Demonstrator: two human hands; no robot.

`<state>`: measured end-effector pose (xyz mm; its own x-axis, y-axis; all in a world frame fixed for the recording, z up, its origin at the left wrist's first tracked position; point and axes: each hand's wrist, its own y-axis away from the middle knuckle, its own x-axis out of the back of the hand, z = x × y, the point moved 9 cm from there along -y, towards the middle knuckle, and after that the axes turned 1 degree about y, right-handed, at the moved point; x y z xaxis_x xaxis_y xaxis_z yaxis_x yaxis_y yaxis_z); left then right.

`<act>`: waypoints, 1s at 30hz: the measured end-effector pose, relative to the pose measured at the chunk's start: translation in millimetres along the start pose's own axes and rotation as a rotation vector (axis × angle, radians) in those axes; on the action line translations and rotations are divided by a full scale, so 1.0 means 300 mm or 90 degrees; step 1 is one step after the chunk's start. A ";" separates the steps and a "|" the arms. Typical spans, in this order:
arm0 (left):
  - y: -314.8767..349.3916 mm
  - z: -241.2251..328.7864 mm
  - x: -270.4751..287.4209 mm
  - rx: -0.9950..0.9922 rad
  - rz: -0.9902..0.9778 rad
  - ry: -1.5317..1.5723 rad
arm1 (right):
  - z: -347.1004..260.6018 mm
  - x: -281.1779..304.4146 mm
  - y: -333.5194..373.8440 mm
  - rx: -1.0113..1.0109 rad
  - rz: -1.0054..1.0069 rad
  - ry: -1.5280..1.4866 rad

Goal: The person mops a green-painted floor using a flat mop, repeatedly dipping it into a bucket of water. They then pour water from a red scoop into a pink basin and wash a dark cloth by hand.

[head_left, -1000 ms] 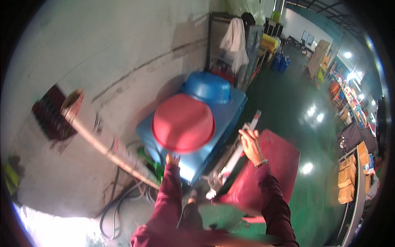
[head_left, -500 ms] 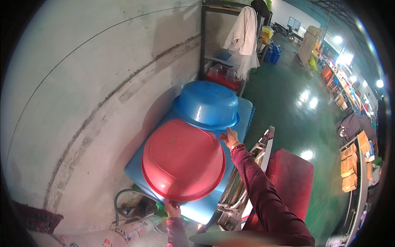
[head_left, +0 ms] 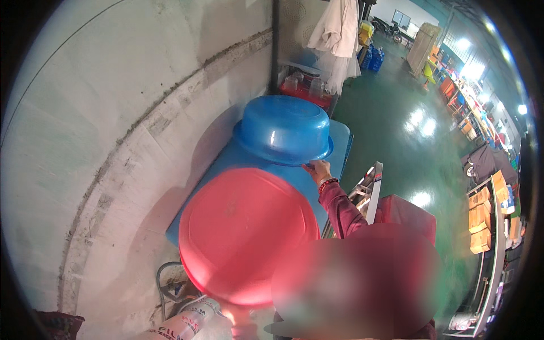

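Observation:
A red plastic basin [head_left: 246, 226] sits bottom up, large and close, overhanging the near end of a blue surface [head_left: 218, 153]. Beyond it a blue plastic basin [head_left: 286, 127] also lies bottom up. My right hand [head_left: 320, 171] is at the near right rim of the blue basin, its fingers closed on the edge. A red bead bracelet circles that wrist, below a maroon sleeve. My left hand does not show; the red basin or the blurred patch at the bottom may cover it.
A metal ladder-like frame [head_left: 369, 190] and a red box-shaped thing [head_left: 408, 215] stand on the right. A pale wall [head_left: 141, 85] runs along the left. Printed film rolls [head_left: 187, 323] lie at the bottom. White cloth [head_left: 335, 34] hangs at the back beside a red crate [head_left: 309, 96].
The red basin has come nearer to me and away from the blue basin, opening a gap between them. My left hand has dropped out of sight. My right hand has reached the blue rim.

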<state>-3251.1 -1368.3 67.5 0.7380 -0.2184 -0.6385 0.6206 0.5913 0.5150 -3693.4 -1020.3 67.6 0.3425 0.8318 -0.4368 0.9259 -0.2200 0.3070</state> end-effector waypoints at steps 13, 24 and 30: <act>0.505 -0.007 0.274 0.059 -0.022 0.087 | -0.295 -0.004 0.589 -0.191 -0.622 0.107; 1.288 -0.179 0.483 0.134 -0.174 0.410 | -1.144 0.606 1.121 -0.145 -0.469 0.276; 1.589 -0.042 0.829 0.006 -0.099 0.507 | -1.036 0.678 1.293 -0.256 -0.575 0.244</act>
<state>-2775.1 -1131.1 147.0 0.2354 0.3221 -0.9170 0.7050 0.5929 0.3892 -3314.0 -778.0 360.5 -0.5841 0.7235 -0.3680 0.6671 0.6861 0.2901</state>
